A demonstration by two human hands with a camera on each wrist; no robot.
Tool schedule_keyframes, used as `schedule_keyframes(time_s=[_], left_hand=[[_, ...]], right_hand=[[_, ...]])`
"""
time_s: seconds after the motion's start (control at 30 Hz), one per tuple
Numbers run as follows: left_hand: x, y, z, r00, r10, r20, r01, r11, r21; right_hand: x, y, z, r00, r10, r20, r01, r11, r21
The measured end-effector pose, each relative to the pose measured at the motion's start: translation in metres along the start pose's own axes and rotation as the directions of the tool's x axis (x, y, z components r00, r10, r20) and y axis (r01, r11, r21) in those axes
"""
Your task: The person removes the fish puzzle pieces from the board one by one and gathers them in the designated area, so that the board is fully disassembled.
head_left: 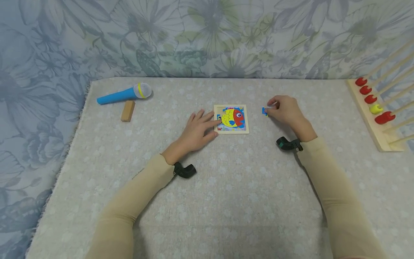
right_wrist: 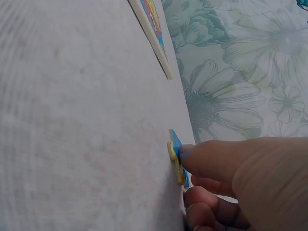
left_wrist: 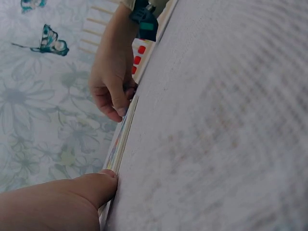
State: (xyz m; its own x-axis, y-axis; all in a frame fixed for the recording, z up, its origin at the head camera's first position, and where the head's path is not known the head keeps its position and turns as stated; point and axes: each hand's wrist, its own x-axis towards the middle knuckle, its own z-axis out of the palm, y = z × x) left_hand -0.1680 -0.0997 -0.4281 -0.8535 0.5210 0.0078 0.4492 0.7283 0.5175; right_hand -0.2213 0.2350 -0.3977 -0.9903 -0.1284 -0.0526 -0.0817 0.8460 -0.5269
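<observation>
One hand, the right, pinches a puzzle piece

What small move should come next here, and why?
Probably carry the puzzle piece left to the puzzle board: the right hand holds it to the board's right, the board's upper-left area looks unfilled in the head view, and the left hand touches the board.

1. A homely play corner, by the looks of it!
2. Floral covering all over the walls, patterned cloth across the worktop.
3. And toys: fish puzzle, blue microphone, wooden bead stand!
</observation>
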Motion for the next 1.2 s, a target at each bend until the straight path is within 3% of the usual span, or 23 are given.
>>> schedule_keyframes(time_s=[0.67,0.97,1.2], left_hand=[[0.001,-0.003,-0.006,1.0,0.01,-0.005,-0.01,1.0,0.006],[0.002,-0.002,-0.006,1.0,0.0,0.005,0.0,1.0,0.006],[0.002,0.0,-0.003,1.0,-0.011,0.023,0.011,1.0,0.007]], right_hand=[[0.007,-0.002,0.003,0.994,-0.106,0.019,0.106,0.994,-0.004],[0.008,-0.005,-0.009,0.998,-0.018,0.067,0.016,0.999,0.038],[0.017,-0.03,0.0,0.991,-0.12,0.067,0.116,0.991,0.061]])
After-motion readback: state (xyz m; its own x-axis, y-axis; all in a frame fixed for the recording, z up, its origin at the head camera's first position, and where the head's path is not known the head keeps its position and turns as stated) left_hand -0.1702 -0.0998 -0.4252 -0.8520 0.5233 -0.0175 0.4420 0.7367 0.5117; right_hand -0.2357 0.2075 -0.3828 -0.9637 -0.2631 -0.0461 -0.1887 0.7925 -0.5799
